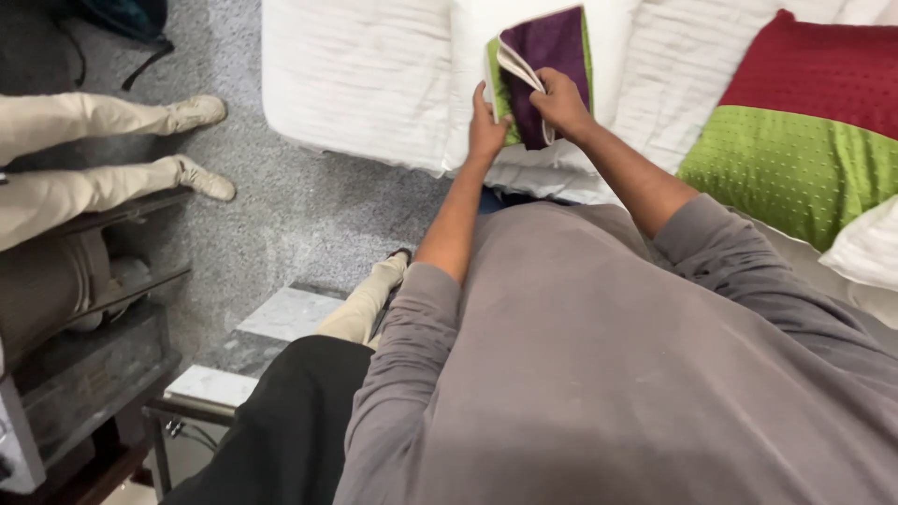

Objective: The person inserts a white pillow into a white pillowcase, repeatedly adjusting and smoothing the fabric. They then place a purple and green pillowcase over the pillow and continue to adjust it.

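The left hand (486,131) is closed narrowly on the lower left edge of a purple-and-green cushion cover (547,56), thumb and fingers pinching the cloth. The right hand (561,101) is curled over the cover's open mouth, fingers tucked into the fabric and gripping a pale inner lining that shows as a thin folded edge. Between them the hands hold the cover up on end against a white pillow (477,28), just over the near edge of the bed (355,75).

The cover is a smooth, slightly glossy dark purple cloth with a bright green border strip along its sides. The bedding beneath is white with fine ribbed quilting lines. To the right, on the bed and well apart from the hands, lies a plump rectangular cushion (804,131), red on its upper half and lime green below, both halves stippled with small raised dots. A plain white pillow corner (870,248) overlaps its lower right.

The person's forearms come out of pushed-up grey sleeves (599,355) of soft knit. The floor is speckled grey carpet (281,215). At the left edge, another person's legs in beige trousers and pale shoes (201,140) stretch across the carpet.
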